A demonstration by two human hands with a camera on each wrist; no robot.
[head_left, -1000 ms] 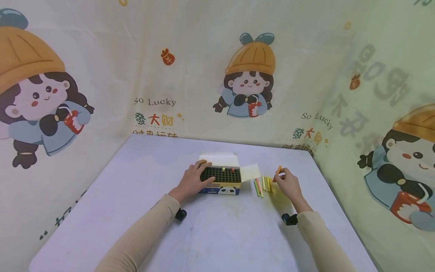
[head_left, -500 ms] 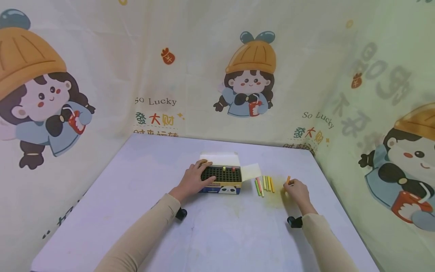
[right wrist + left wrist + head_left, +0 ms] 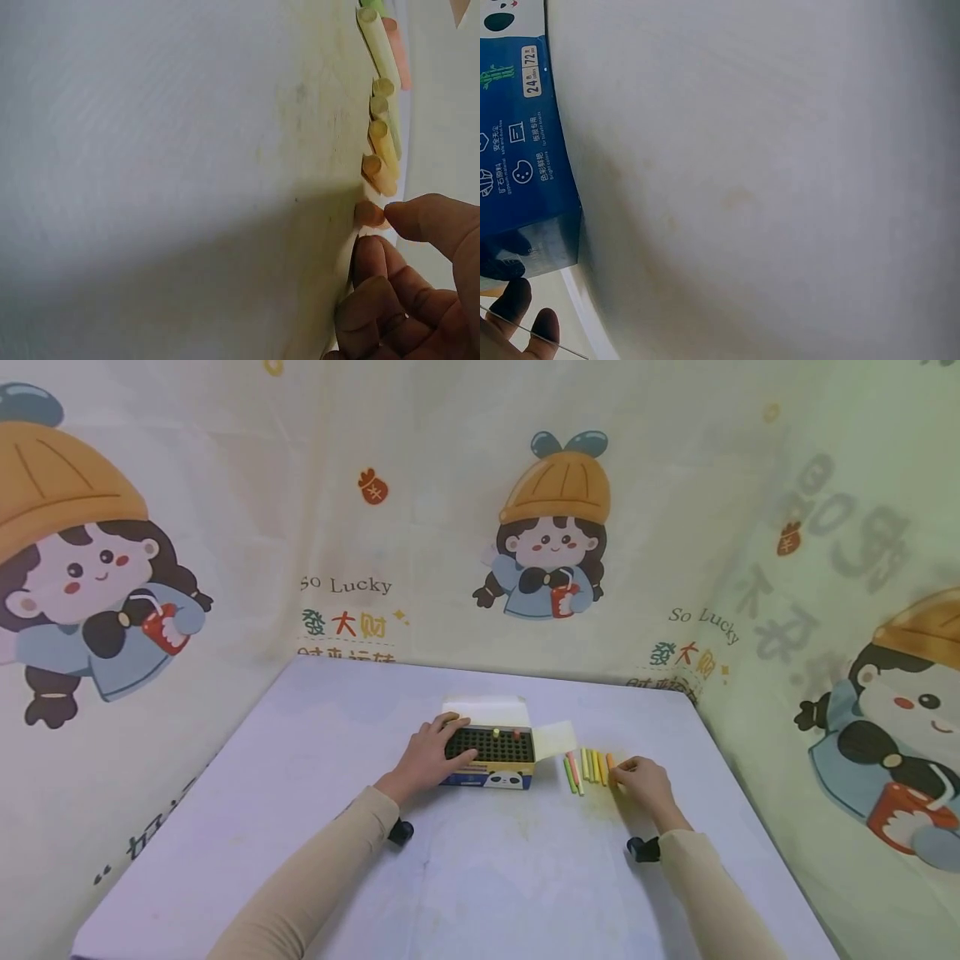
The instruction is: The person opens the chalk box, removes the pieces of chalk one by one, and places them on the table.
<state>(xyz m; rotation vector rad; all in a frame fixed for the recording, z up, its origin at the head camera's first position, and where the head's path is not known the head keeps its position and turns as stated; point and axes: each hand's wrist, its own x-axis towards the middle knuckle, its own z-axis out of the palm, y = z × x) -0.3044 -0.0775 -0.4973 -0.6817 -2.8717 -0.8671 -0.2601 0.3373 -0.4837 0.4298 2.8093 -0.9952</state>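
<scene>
A blue-and-yellow chalk box (image 3: 504, 779) with a panda on its front lies open on the table. My left hand (image 3: 426, 758) spans its left end, thumb over the front edge and fingers toward the back; the left wrist view has fingertips (image 3: 544, 326) by the box's end. The black holed tray (image 3: 491, 748) inside bears a yellow chalk stick (image 3: 496, 733) and a red one (image 3: 517, 735). My right hand (image 3: 647, 785) pinches an orange chalk stick (image 3: 367, 214), low over the table at the right end of a row of chalk.
Yellow and amber chalk sticks (image 3: 592, 766) lie side by side left of the right hand, with a green stick (image 3: 568, 774) and a pink stick (image 3: 572, 766) beyond. White box flaps (image 3: 555, 739) stick out at the back and right. Printed cloth (image 3: 420, 543) surrounds the table.
My right hand moved right and down with the orange chalk, then back left, lowering it beside the row. My left hand and the box stayed in place.
</scene>
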